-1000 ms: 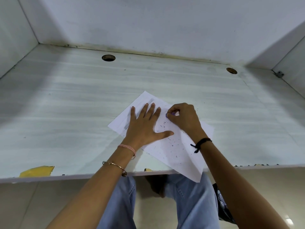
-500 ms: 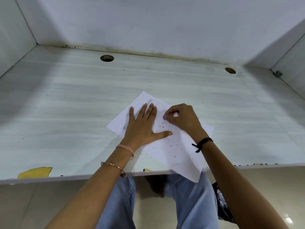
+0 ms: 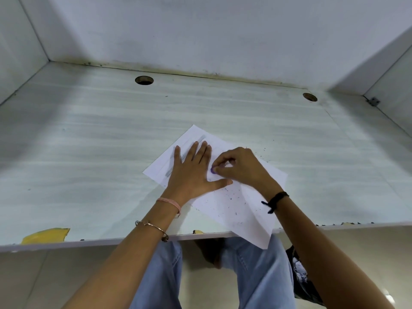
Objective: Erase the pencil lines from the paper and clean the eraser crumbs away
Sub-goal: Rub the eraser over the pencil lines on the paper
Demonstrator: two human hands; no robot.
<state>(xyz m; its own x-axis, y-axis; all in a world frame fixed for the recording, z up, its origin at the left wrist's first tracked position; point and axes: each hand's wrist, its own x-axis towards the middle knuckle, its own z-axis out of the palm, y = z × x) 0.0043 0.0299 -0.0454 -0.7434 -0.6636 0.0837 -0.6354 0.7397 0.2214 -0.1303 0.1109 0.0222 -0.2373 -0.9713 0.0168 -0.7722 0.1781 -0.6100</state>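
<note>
Your left hand (image 3: 191, 175) lies flat on the sheet of paper (image 3: 243, 208), fingers spread apart and thumb stretched toward your right hand, pinning the sheet to the desk (image 3: 89, 152). It grips nothing.

Beyond and partly under the fingers of your left hand, grey pencil lines (image 3: 189, 144) are visible on the far-left part of the sheet. Judge this area as not yet erased.

Just beside the left thumb, your right hand (image 3: 240, 168) is closed in a pinch on a small purple eraser (image 3: 213, 170), with its tip pressed to the paper between the two hands. Only a small part of the eraser shows past the fingertips.

On the near side of your right hand, dark eraser crumbs (image 3: 231, 197) are scattered over the sheet; a few more lie on the desk beyond the right hand. No pencil lines can be made out in this part of the sheet, so judge it as erased.

The near corner of the sheet overhangs the desk edge.

Status: erasing appears partly complete. Remaining work: clear the lines at the far-left part, then remove the crumbs from paper and desk. Crumb removal has not begun.
</note>
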